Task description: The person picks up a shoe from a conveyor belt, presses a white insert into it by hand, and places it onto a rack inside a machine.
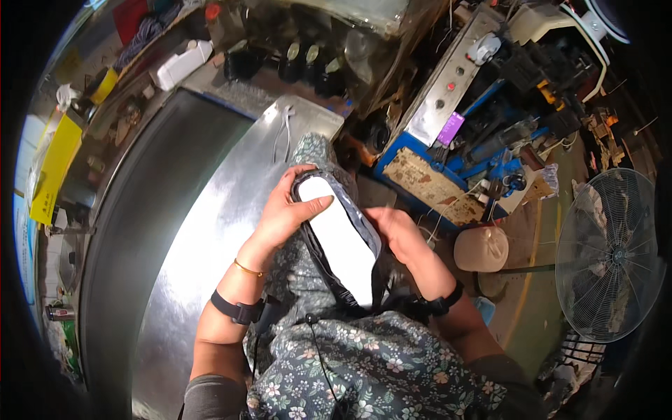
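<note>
A black shoe upper (323, 260) with a white insole board (341, 241) faces sole side up above my lap, its broad end pointing away from me. My left hand (288, 210) is closed round its far left edge, thumb pressed on the white board and fingers wrapped behind. On the opposite side, my right hand (394, 229) grips the upper's right edge; its fingertips are partly hidden behind the dark material. Beneath it all lies the floral apron (364, 357) over my legs.
To my left a shiny metal table (203, 231) adjoins a dark conveyor belt (133, 210). A blue-framed machine (427, 175) with a control panel stands at the far right. Beyond my right arm are a plastic jug (481, 249) and a large fan (616, 253).
</note>
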Available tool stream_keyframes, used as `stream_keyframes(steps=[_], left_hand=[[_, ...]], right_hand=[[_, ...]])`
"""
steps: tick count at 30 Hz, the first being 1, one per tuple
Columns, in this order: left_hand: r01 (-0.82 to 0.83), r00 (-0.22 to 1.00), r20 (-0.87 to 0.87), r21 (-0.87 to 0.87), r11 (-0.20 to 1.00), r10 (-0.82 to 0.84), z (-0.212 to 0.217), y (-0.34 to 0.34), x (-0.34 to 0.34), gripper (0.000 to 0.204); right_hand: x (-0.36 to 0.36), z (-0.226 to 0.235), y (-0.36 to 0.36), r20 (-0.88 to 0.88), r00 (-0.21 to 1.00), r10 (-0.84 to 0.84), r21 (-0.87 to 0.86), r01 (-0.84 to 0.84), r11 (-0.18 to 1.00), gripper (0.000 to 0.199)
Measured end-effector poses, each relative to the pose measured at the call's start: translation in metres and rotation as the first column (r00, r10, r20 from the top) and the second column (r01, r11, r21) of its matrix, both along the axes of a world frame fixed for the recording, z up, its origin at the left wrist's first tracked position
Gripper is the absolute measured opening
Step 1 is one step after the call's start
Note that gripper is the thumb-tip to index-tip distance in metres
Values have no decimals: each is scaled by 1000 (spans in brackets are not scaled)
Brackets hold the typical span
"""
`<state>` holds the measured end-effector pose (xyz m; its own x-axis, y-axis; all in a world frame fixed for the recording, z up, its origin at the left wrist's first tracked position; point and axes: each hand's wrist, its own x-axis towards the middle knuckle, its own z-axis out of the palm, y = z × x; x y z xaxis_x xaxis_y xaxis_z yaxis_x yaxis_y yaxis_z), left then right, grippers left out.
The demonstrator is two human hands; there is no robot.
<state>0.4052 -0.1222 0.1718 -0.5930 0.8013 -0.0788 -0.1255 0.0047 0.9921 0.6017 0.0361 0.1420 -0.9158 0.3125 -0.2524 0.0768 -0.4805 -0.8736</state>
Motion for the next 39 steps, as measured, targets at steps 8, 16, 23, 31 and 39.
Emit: stream_keyframes(steps=[8,16,23,31,39], left_hand=[[8,999,-40,-19,1000,-9,-21,-13,0,55],[-7,995,-97,-39,999,3,-34,12,-17,56],[49,959,-275,-64,997,-65,-37,2,-17,57],[-305,911,278,-41,951,304,-75,-22,9,53],[-629,239,-949,-314,711,-207,12,-9,9,42]], right_hand=[[-21,-25,-41,375,926,-45,590,-201,782,50],[-65,23,-50,120,962,-243,836,-230,-497,42],[6,-17,-32,380,919,102,527,-306,793,63],[-25,11,-66,237,970,-60,600,-98,794,74],[-46,29,-102,248,950,-189,787,-84,612,78]])
